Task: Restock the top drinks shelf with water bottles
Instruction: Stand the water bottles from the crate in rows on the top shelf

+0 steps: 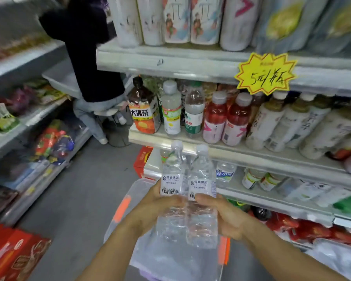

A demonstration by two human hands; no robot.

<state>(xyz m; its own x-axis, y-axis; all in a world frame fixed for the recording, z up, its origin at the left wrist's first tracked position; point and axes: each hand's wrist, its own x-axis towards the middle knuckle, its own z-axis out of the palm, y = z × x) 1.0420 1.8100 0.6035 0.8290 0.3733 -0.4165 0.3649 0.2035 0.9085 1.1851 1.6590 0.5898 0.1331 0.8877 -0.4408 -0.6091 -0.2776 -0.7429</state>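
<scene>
two clear water bottles (pixel 187 191), upright and touching, are held btwn both hands over a clear bin (pixel 138 189) w/ orange latches. left hand (pixel 150 209) curls round the left bottle, right hand (pixel 223 216) round the right one, thumbs across the front. drinks shelf (pixel 190 61) stands far right, above.

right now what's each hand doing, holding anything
Left hand: grips the left clear plastic water bottle.
Right hand: grips the right clear plastic water bottle.
</scene>
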